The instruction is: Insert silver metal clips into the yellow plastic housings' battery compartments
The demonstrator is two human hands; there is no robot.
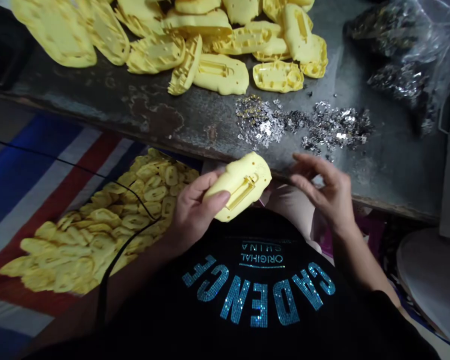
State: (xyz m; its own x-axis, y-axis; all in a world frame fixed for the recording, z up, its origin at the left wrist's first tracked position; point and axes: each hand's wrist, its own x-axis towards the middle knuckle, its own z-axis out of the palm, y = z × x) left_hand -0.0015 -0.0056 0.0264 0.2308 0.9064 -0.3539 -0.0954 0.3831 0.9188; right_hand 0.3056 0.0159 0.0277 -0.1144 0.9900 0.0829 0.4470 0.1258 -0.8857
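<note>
My left hand (198, 205) is closed around a yellow plastic housing shell (243, 187), thumb on its face beside a rectangular battery slot. The shell is tilted in front of my chest, just off the bench's near edge. To its right, my right hand (326, 190) is open near that edge, thumb and forefinger apart with nothing visible between them. Small shiny metal pieces lie loose on the bench beyond my hands, in a left heap (264, 122) and a right heap (337, 127).
Yellow shells (221, 72) are piled at the back of the worn metal bench (210, 112). A clear plastic bag (408, 55) of metal pieces sits at the right. Many more shells (108, 225) lie on a striped sheet (56, 200) at lower left, with a black cable (123, 245) across them.
</note>
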